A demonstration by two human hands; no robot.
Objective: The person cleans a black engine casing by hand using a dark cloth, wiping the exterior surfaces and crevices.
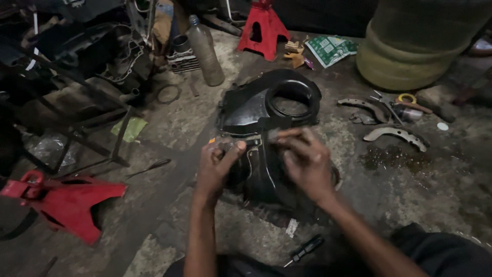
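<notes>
The left hand and the right hand are together gripping a small grey metal part, fingers closed on its two ends, just above a black moulded plastic engine cover lying on the stained concrete floor. A black-handled screwdriver is lying near the person's knees.

A crumpled green and white printed packet lay flat on the floor at the far side, just right of the red stand, while a small white label or tag sat on the floor near the black-handled screwdriver
</notes>
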